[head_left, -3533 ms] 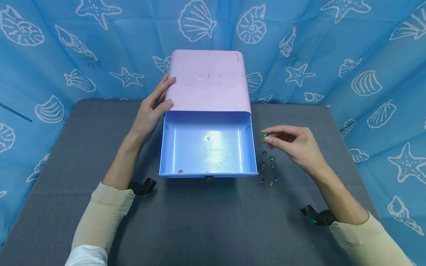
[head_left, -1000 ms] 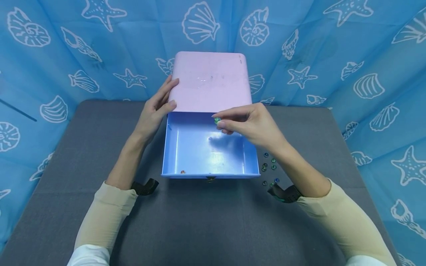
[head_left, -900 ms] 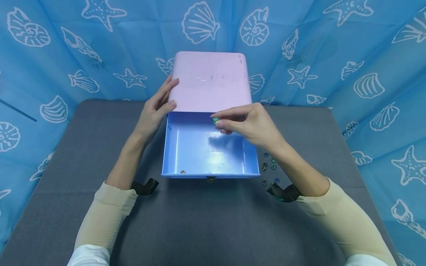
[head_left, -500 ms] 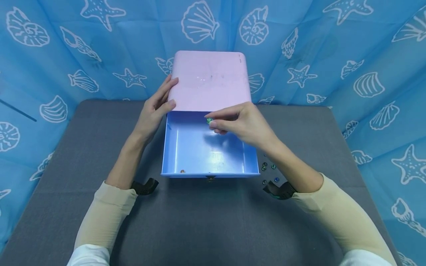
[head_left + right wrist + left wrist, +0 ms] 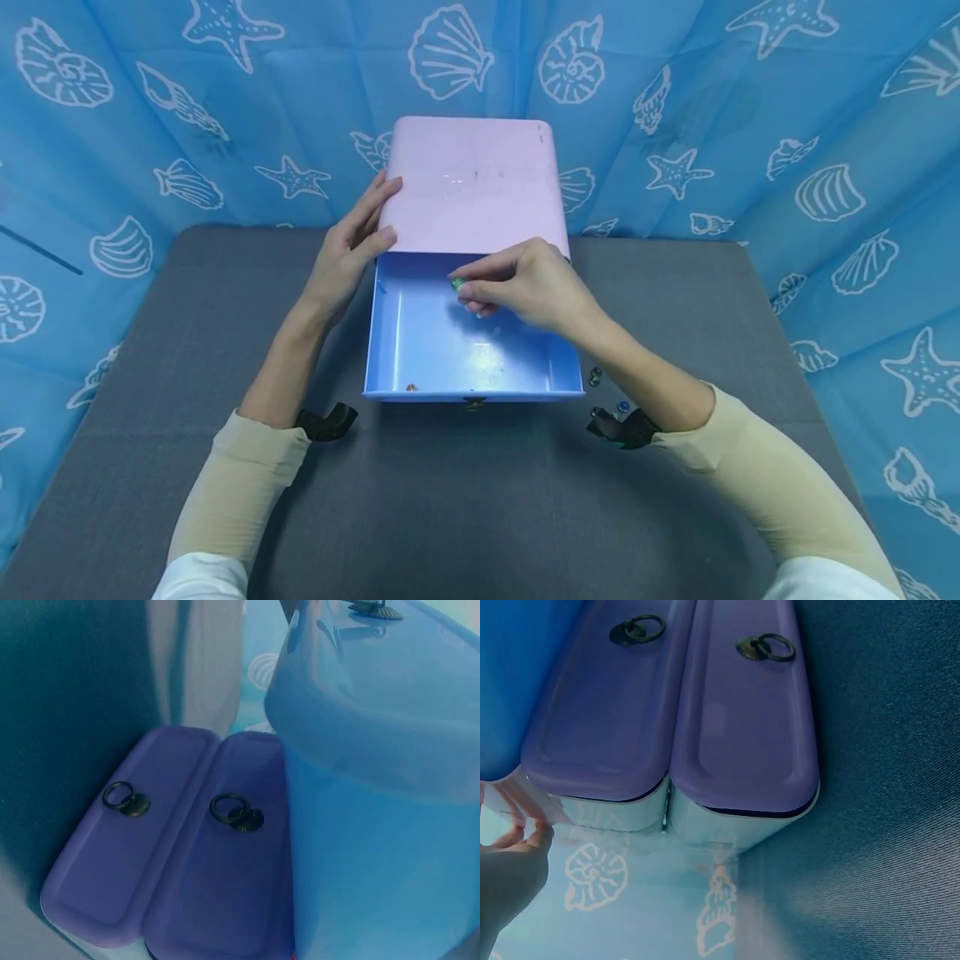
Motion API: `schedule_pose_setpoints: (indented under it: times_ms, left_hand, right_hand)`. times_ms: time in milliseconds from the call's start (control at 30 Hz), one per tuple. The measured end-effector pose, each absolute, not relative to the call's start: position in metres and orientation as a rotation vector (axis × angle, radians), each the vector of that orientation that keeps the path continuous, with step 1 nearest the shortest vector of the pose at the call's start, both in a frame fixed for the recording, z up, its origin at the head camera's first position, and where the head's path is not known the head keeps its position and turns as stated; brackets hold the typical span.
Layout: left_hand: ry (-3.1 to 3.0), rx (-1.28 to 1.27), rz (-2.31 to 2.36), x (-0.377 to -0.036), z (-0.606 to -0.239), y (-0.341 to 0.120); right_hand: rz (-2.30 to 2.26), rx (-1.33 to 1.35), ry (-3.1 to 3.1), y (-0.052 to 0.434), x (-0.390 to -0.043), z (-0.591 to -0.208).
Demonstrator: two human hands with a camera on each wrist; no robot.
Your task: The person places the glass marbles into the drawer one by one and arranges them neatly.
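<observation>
Right hand [image 5: 528,283] moved left over drawer [image 5: 420,350], loose beads [image 5: 607,392] beside

The head view is bright and even. Light falls from above and makes a white shiny patch on the flat pink plastic lid [image 5: 472,183]. Soft shadows lie on the grey cloth worktop [image 5: 450,500] under both arms. The edges bend a little. Both wrist views look dim, blue and slightly blurry.

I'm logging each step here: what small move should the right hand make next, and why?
Probably part the fingertips and drop the green bead: the right hand pinches it above the open blue drawer, which the left hand steadies at the pink case.
</observation>
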State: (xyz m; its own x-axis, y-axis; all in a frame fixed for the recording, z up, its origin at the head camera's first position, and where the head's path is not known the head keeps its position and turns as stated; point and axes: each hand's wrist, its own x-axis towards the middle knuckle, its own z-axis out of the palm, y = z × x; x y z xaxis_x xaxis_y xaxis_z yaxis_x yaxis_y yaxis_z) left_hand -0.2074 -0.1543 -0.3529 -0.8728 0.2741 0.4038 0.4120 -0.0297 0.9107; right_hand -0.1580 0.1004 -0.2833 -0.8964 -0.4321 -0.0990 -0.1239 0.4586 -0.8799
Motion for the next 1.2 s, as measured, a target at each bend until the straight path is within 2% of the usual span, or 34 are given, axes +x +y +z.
schedule_pose_setpoints:
  times_ms: [500, 1200]
  left_hand:
    - [-2.104, -0.724, -2.07, -0.205, -0.352, -0.153]
    - [-2.091, -0.748, -2.078, -0.206, -0.355, -0.154]
  right_hand:
    - [-1.217, -0.52, 2.415, 0.088, -0.156, -0.296]
    - [-1.173, -0.406, 2.372, 0.087, -0.157, -0.299]
